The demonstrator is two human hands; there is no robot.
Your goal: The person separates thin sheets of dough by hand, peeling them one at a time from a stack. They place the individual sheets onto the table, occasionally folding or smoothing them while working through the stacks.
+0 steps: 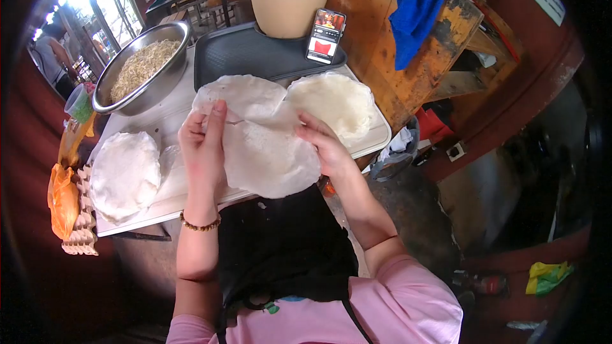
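Observation:
A thin, pale round wrapper (271, 159) is stretched between my two hands above the front of the table. My left hand (205, 137) pinches its left edge with the thumb on top. On the opposite side, my right hand (320, 142) grips the edge between thumb and fingers. Just behind it, another pale wrapper (245, 92) shows, partly covered by the held one. To the right lies a round stack of wrappers (338, 105). A second whitish stack (124, 175) rests at the table's left end.
A metal bowl (182, 41) of shredded filling (143, 69) stands back left, beside a plastic cup (79, 103). Behind are a dark tray (220, 51), a beige container (290, 0) and a propped phone (326, 37). An orange bag (62, 200) and egg cartons (83, 229) flank the table's left edge.

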